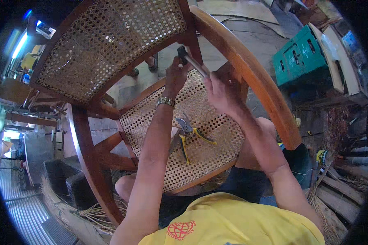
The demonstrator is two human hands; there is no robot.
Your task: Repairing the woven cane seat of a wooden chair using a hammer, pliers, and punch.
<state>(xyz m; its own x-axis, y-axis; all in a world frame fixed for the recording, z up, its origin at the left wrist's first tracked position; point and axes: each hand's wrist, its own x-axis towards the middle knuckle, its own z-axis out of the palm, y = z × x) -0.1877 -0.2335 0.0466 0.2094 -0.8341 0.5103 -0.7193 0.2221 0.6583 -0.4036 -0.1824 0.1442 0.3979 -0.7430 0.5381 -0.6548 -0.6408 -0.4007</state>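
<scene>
**Hammer at the cane seat of a wooden chair**

Seen from the head camera, the wooden chair (249, 69) lies tilted over the person's lap, its woven cane seat (208, 122) pale and full of small holes. The right hand (221, 96) has its grip closed around the handle of a hammer (192, 61), whose head is at the seat's far edge. The left hand (175, 77), with a wristwatch, presses on the frame there; whether its grip holds something I cannot tell. Yellow-handled pliers (188, 136) rest on the cane. A green crate (300, 59) stands on the floor, with straw nearby.
</scene>
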